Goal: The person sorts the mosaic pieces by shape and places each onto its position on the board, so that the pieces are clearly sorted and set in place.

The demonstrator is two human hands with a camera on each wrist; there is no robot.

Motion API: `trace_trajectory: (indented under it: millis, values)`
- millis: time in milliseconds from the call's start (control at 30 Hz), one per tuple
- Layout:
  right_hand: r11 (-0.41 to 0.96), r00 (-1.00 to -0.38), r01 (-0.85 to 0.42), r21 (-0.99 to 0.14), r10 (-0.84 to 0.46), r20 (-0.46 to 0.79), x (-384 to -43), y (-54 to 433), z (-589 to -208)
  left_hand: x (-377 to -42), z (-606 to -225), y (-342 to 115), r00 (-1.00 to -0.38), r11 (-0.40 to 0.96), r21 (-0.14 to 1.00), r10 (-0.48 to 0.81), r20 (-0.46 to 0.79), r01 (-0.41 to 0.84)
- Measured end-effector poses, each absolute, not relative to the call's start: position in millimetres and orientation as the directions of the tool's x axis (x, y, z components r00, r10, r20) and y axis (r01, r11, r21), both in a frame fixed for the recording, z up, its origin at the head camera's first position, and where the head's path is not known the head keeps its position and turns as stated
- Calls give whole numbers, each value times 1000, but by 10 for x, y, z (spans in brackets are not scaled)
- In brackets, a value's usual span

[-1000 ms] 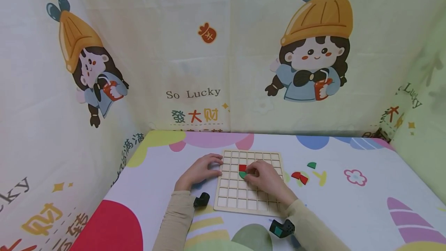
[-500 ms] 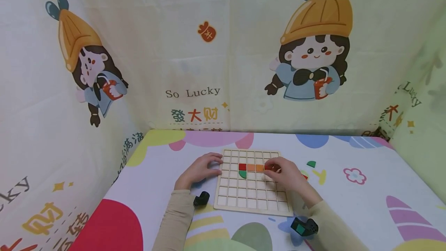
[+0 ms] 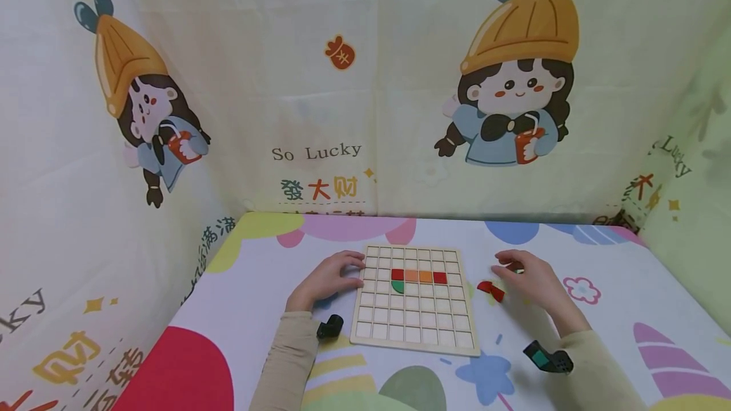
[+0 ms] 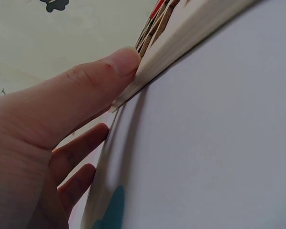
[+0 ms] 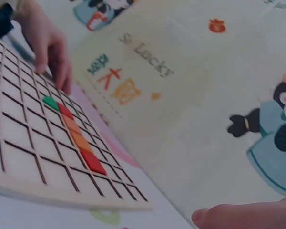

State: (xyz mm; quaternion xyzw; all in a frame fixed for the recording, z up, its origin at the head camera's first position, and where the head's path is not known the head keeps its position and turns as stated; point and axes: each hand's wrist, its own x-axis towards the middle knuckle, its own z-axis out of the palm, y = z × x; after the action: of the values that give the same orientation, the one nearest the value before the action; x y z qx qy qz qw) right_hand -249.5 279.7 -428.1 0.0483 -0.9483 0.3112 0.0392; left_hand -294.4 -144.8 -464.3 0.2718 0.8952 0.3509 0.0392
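A wooden grid board [image 3: 411,344] lies mid-table. One of its rows holds a red square [image 3: 397,274], two orange squares [image 3: 419,276] and another red square [image 3: 440,278]; a green quarter-circle tile [image 3: 398,286] sits under the first. My left hand [image 3: 328,279] rests at the board's left edge, thumb [image 4: 121,62] and fingertips touching its side, fingers extended. Right of the board, my right hand [image 3: 533,281] is over another green tile [image 3: 518,271], mostly hidden by the fingers. Thumb and forefinger there are spread apart. The right wrist view catches just one fingertip [image 5: 205,217] of it.
Two red tiles [image 3: 491,290] lie together between the board and my right hand. A printed cloth [image 3: 400,189] hangs behind the table [image 3: 599,347], which has a colourful patterned top. Black wrist devices [image 3: 548,358] sit on both forearms.
My right hand has moved from the board's middle to the right, uncovering the row of tiles and leaving the right-hand red square in its cell. The left hand has stayed at the edge.
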Motion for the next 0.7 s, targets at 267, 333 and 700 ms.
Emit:
trace_trajectory:
  millis: [267, 333, 700]
  values:
    - [820, -998, -47, -570, -22, 50, -2521, 3068, -4368, -2958, -4677, -1458, -843, 595, 652, 523, 129, 469]
    - [828, -999, -32, -560, -14, 36, -2526, 3099, -4393, -2965, -4688, -1458, -844, 600, 651, 522, 123, 466]
    - [848, -999, -42, -529, -36, 22, -2564, 3140, -4484, -2973, -4696, -1459, -846, 593, 660, 518, 126, 461]
